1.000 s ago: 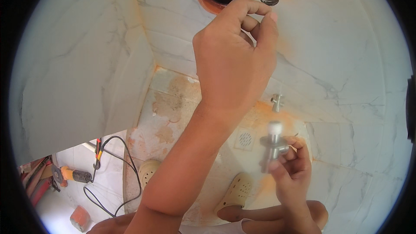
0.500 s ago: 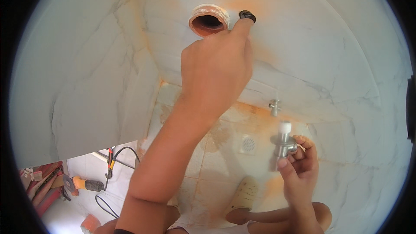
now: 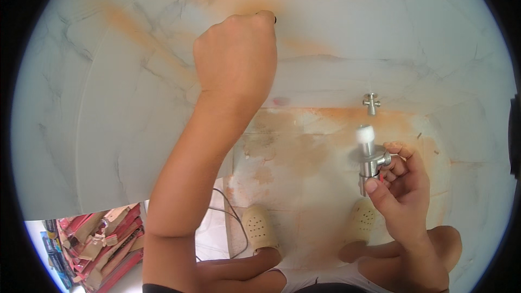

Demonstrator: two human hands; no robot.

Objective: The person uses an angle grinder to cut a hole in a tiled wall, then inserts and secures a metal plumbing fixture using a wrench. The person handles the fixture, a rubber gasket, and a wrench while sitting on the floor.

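Observation:
My left hand (image 3: 239, 49) is closed in a fist against the marbled wall, back of the hand toward me. A black edge of a small round plug (image 3: 275, 20) peeks out beside its fingers; the rest is hidden by the hand. In my right hand (image 3: 404, 190), thumb and fingers grip a shiny metal angle valve (image 3: 369, 167), held upright in front of me. White thread tape (image 3: 365, 133) is wrapped round its upper end, and a round metal flange sits below that. The valve is apart from the wall.
A second metal valve (image 3: 371, 103) sticks out of the wall low down. Tan clogs (image 3: 260, 228) are on my feet on the stained tile floor (image 3: 282, 163). Torn red and brown cardboard (image 3: 108, 244) lies at the lower left, near a black cable (image 3: 233, 211).
The view has shifted, and the clay-coloured pipe opening no longer shows. My left hand stays at the black plug and now covers most of it. My right hand still holds the angle valve.

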